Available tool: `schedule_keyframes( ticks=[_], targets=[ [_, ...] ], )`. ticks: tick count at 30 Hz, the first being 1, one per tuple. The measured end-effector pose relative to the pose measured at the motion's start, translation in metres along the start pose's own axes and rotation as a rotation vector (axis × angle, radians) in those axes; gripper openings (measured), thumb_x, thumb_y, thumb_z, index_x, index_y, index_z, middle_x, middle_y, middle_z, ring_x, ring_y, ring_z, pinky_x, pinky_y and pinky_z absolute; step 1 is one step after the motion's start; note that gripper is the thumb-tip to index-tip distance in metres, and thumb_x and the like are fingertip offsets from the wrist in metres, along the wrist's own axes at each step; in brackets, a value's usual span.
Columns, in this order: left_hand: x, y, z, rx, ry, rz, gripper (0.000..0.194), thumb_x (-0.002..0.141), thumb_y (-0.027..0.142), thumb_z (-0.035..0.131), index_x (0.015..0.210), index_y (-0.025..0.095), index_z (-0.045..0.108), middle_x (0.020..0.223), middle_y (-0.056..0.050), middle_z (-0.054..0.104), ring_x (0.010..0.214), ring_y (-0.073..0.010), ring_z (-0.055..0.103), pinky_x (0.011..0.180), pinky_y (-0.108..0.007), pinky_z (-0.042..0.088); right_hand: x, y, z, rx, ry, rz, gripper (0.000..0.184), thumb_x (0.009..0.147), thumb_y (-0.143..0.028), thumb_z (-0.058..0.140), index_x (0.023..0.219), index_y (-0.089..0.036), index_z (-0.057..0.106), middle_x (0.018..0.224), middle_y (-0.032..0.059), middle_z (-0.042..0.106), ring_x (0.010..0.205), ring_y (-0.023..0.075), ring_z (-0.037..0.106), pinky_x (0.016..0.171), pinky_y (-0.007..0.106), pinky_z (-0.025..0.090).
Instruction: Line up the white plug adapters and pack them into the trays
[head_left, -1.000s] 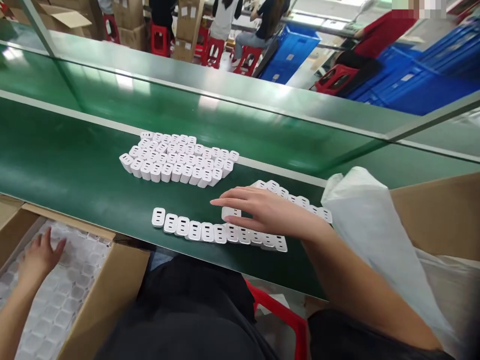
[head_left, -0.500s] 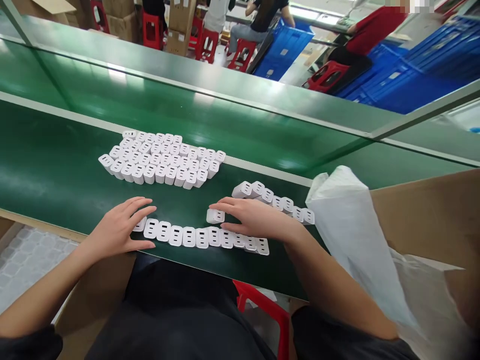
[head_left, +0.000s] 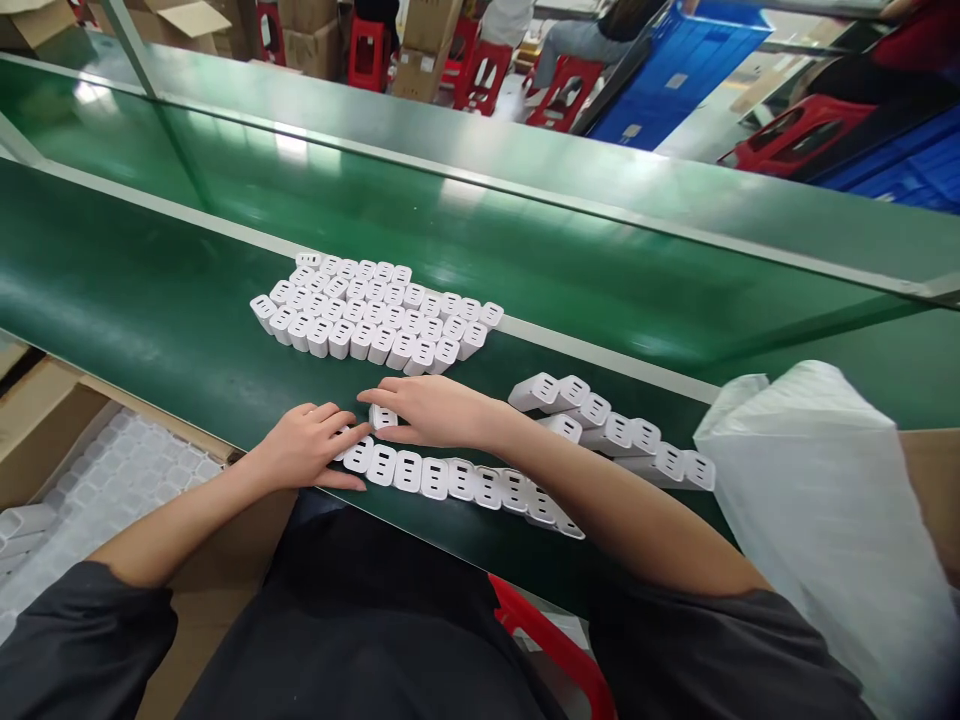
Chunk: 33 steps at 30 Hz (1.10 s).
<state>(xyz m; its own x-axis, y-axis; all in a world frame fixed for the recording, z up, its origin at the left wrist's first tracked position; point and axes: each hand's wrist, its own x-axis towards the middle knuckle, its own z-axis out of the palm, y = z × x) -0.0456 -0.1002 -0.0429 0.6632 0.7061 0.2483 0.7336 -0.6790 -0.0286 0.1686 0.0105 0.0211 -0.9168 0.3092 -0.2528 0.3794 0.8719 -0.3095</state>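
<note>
White chargers with slotted ends stand in a curved front row (head_left: 434, 479) on the green bench. My left hand (head_left: 311, 447) is at the row's left end, thumb and fingers spread around the end charger, which is partly hidden. Just behind that end, my right hand (head_left: 431, 410) grips a single white charger (head_left: 384, 417) between thumb and fingers. The two hands' fingertips nearly meet. A large block of chargers (head_left: 375, 312) stands behind my hands. More chargers (head_left: 616, 432) lean in a loose group beyond my right forearm.
A white plastic bag (head_left: 817, 500) bulges on the right. At lower left, a carton holds a tray of clear pockets (head_left: 142, 470). A raised green ledge (head_left: 480, 225) runs along the back. Beyond it are red stools (head_left: 367, 55), a blue crate (head_left: 667, 75) and seated people.
My right hand has moved left with the charger, to the left end of the front row. My left hand stays at that end. The camera view has shifted.
</note>
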Motion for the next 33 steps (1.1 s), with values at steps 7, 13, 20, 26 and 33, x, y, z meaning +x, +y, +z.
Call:
schedule_keyframes(
  ticks=[7,13,20,26,33],
  targets=[
    [-0.002,-0.011,0.003,-0.035,0.094,-0.047,0.053,0.093,0.066,0.047,0.11,0.019,0.062,0.093,-0.004,0.071,0.077,-0.0156,0.063,0.063,-0.027,0.042,-0.007,0.02,0.004,0.14,-0.031,-0.084,0.051,0.094,-0.032,0.059,0.141,-0.017,0.051,0.126,0.0132,0.063,0.099,0.025,0.067,0.08,0.035,0.052],
    [-0.011,-0.031,0.001,-0.106,0.132,-0.302,0.055,0.091,0.069,0.049,0.111,0.02,0.063,0.094,-0.004,0.07,0.078,-0.0148,0.065,0.061,-0.025,0.041,0.006,0.015,0.011,0.174,0.049,-0.06,0.048,0.095,-0.036,0.059,0.138,-0.017,0.052,0.119,0.0121,0.064,0.097,0.0239,0.066,0.08,0.036,0.053],
    [-0.007,-0.033,-0.008,0.005,-0.036,-0.256,0.053,0.091,0.065,0.051,0.113,0.019,0.062,0.092,-0.005,0.07,0.084,-0.0196,0.063,0.064,-0.03,0.042,0.019,0.007,0.02,0.202,0.088,-0.095,0.049,0.092,-0.027,0.062,0.138,-0.016,0.047,0.122,0.0133,0.064,0.102,0.026,0.066,0.081,0.037,0.054],
    [-0.001,-0.031,-0.01,0.004,-0.013,-0.22,0.07,0.088,0.074,0.048,0.119,0.013,0.06,0.108,-0.011,0.069,0.097,-0.0244,0.063,0.079,-0.036,0.046,0.024,0.005,0.025,0.305,0.104,-0.055,0.061,0.09,-0.019,0.06,0.146,-0.015,0.036,0.117,0.014,0.068,0.103,0.0271,0.067,0.082,0.038,0.053],
    [0.004,-0.026,-0.006,0.086,-0.039,-0.151,0.058,0.094,0.067,0.043,0.126,0.022,0.061,0.105,-0.008,0.069,0.086,-0.0207,0.063,0.069,-0.034,0.038,0.026,0.004,0.025,0.288,0.08,-0.023,0.088,0.085,-0.012,0.057,0.159,-0.013,0.009,0.111,0.0131,0.071,0.09,0.0264,0.068,0.072,0.034,0.052]
  ],
)
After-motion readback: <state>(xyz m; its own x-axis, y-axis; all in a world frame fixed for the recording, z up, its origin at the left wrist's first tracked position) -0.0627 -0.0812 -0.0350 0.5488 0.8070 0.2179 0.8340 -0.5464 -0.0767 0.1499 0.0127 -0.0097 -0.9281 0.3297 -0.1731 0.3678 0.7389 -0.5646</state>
